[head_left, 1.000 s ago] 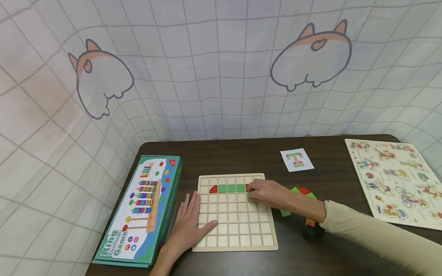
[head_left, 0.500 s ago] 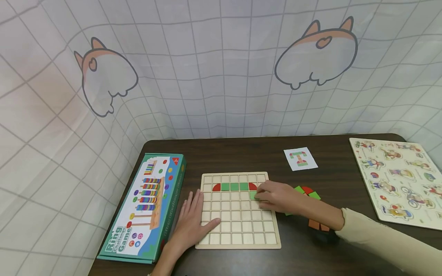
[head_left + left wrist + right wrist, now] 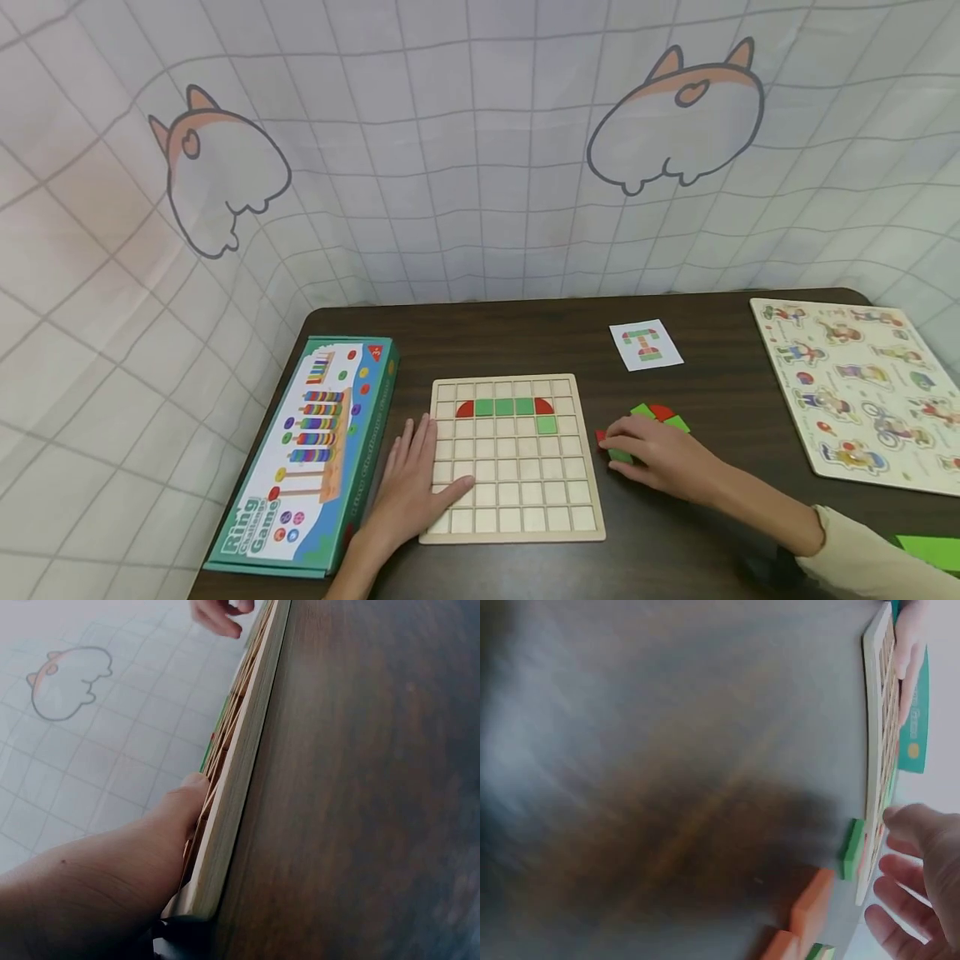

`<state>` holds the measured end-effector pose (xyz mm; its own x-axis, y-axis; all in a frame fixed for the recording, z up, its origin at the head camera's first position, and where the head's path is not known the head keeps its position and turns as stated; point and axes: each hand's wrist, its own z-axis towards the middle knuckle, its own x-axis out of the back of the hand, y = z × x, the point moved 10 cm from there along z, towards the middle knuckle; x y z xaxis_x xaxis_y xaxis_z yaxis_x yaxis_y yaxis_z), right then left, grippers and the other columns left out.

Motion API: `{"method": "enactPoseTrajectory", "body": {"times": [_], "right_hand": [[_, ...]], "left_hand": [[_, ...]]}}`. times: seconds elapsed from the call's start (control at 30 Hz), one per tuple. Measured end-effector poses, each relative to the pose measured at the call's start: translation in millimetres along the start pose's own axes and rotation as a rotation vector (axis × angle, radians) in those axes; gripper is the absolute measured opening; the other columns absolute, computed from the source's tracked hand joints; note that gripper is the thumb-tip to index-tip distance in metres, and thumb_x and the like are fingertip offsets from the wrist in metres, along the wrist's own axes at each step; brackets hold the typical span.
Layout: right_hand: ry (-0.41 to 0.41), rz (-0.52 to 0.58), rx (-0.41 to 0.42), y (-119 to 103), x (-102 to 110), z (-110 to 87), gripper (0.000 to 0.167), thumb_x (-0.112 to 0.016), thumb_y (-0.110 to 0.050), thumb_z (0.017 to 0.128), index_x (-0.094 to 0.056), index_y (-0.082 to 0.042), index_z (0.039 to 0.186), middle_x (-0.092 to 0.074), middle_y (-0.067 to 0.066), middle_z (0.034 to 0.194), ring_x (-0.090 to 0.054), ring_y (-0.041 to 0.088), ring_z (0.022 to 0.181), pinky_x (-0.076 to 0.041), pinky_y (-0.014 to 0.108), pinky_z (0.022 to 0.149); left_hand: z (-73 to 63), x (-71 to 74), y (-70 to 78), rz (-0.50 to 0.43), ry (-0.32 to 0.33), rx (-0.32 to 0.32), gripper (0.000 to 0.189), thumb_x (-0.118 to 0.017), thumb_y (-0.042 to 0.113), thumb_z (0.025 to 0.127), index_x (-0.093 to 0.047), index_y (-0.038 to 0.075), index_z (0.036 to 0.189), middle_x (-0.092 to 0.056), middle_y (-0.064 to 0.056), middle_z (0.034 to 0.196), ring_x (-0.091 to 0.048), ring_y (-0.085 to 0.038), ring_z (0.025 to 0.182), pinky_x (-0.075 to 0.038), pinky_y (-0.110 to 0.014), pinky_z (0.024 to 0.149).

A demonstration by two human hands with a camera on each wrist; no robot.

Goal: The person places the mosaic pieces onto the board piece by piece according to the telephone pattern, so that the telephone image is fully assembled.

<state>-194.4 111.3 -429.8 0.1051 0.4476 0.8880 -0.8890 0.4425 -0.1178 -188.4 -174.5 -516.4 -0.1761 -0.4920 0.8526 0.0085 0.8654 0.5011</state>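
A wooden grid board lies on the dark table. Near its top, three green squares sit in a row between two red quarter-round pieces, with another green square under the right-hand red one. My left hand rests flat along the board's left edge, thumb over the cells. To the right of the board, my right hand hovers with bent, spread fingers at a loose green block and a red piece. The right wrist view shows the green block close by the fingers, apparently ungripped.
A patterned card lies behind the loose blocks, which include another red piece. Orange blocks show in the right wrist view. A ring game box lies left, a picture puzzle board right. Patterned fabric hangs behind.
My right hand has left the green square in its cell under the right red piece and moved right to the loose blocks. The left hand stays on the board.
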Motion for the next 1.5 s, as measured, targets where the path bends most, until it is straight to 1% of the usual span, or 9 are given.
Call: {"method": "enactPoseTrajectory", "body": {"times": [0.2,0.33,0.43,0.6,0.8,0.93,1.13,1.33,1.5], "right_hand": [[0.005,0.013,-0.087,3,-1,-12.1,0.024,-0.087,-0.012,0.066,-0.073,-0.018,0.085,-0.065,-0.002,0.098,-0.060,0.009,0.085,-0.053,0.020,0.067],[-0.010,0.106,-0.159,6,-3,-15.5,0.023,-0.084,-0.007,0.069,-0.075,-0.018,0.087,-0.064,0.001,0.100,-0.058,0.011,0.087,-0.054,0.021,0.068],[0.000,0.145,-0.177,6,-2,-16.8,0.027,-0.084,-0.003,0.068,-0.076,-0.016,0.090,-0.063,0.003,0.100,-0.056,0.013,0.087,-0.053,0.022,0.067],[0.015,0.133,-0.140,4,1,-16.3,0.034,-0.086,-0.001,0.064,-0.076,-0.016,0.093,-0.062,0.003,0.097,-0.053,0.011,0.085,-0.052,0.022,0.067],[0.013,0.116,-0.054,0,1,-13.6,0.035,-0.087,0.000,0.062,-0.075,-0.015,0.091,-0.062,0.002,0.095,-0.054,0.010,0.083,-0.048,0.016,0.068],[0.008,0.118,-0.030,-2,0,-14.4,0.035,-0.086,0.001,0.062,-0.076,-0.015,0.091,-0.062,0.002,0.095,-0.054,0.010,0.083,-0.047,0.013,0.069],[0.005,0.088,-0.036,-5,-3,-20.2,0.036,-0.087,0.001,0.062,-0.075,-0.016,0.091,-0.062,0.002,0.096,-0.055,0.010,0.083,-0.049,0.013,0.067],[-0.025,0.051,-0.061,-3,-5,-19.3,0.032,-0.087,-0.003,0.064,-0.073,-0.018,0.089,-0.063,0.001,0.094,-0.056,0.010,0.081,-0.051,0.015,0.064],[-0.055,0.006,-0.100,1,-5,-17.9,0.030,-0.087,-0.006,0.066,-0.073,-0.020,0.089,-0.063,0.002,0.095,-0.057,0.012,0.083,-0.054,0.021,0.063]], "left_hand": [[-1.6,-3.4,0.3,0.009,-0.005,-0.003,0.107,-0.050,0.076,0.082,-0.006,0.014,0.157,-0.003,-0.004,0.166,0.007,-0.029,0.153,-0.003,-0.054,0.123],[-1.4,-2.5,0.8,0.042,0.000,-0.009,0.107,-0.048,0.077,0.082,-0.005,0.013,0.157,-0.002,-0.004,0.166,0.007,-0.028,0.153,-0.003,-0.054,0.123],[0.1,-2.0,2.0,0.057,-0.005,-0.014,0.107,-0.047,0.077,0.083,-0.003,0.013,0.157,-0.001,-0.005,0.166,0.008,-0.029,0.153,-0.003,-0.054,0.123],[0.4,-2.5,2.8,0.070,-0.024,-0.008,0.106,-0.047,0.075,0.085,-0.002,0.011,0.157,0.000,-0.006,0.166,0.008,-0.030,0.153,-0.002,-0.054,0.123],[-2.5,-2.9,1.6,0.079,-0.023,0.002,0.107,-0.047,0.075,0.084,-0.001,0.011,0.157,0.000,-0.006,0.166,0.007,-0.030,0.153,-0.002,-0.054,0.123],[-4.9,-1.7,2.4,0.080,-0.019,-0.003,0.107,-0.048,0.074,0.085,-0.002,0.010,0.157,-0.001,-0.007,0.166,0.007,-0.031,0.153,-0.003,-0.055,0.123],[-6.6,-2.9,2.5,0.091,-0.030,-0.002,0.107,-0.048,0.074,0.085,-0.003,0.009,0.157,-0.001,-0.008,0.166,0.007,-0.032,0.153,-0.003,-0.055,0.123],[-5.3,-5.6,1.5,0.100,-0.048,0.009,0.108,-0.048,0.075,0.084,-0.001,0.010,0.157,0.001,-0.008,0.166,0.008,-0.032,0.153,-0.003,-0.055,0.123],[-2.4,-3.0,4.3,0.097,-0.032,-0.004,0.107,-0.048,0.074,0.085,-0.001,0.009,0.157,0.000,-0.008,0.166,0.008,-0.032,0.153,-0.002,-0.055,0.123]]}}
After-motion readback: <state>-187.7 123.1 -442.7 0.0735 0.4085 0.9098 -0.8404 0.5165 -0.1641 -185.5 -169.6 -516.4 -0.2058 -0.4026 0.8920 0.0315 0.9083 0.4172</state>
